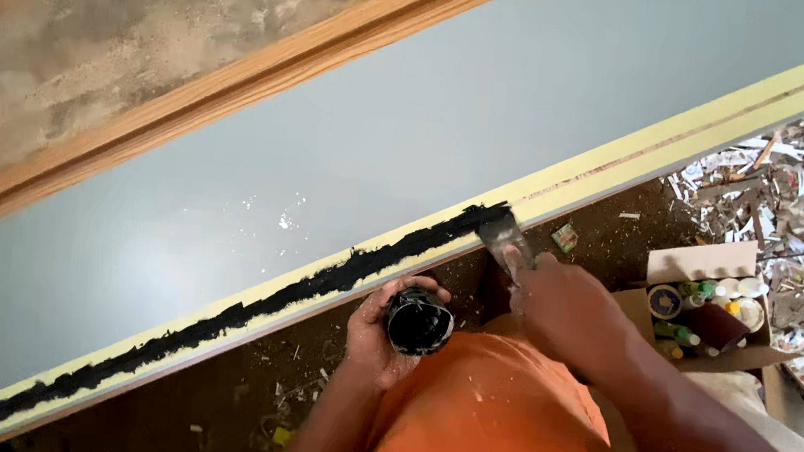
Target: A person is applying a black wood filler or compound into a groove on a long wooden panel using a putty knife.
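Black paste fills small tub (pixel 419 323) in left hand (pixel 375 335) grip, right hand (pixel 565 303) grasping scraper (pixel 509 240), bottles in cardboard box (pixel 699 262).

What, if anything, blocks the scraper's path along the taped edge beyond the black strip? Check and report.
Nothing visible does. The scraper in the right hand sits at the end of the black strip; beyond it the yellow taped edge runs bare. The left hand holds the black pot below the panel, off the edge.
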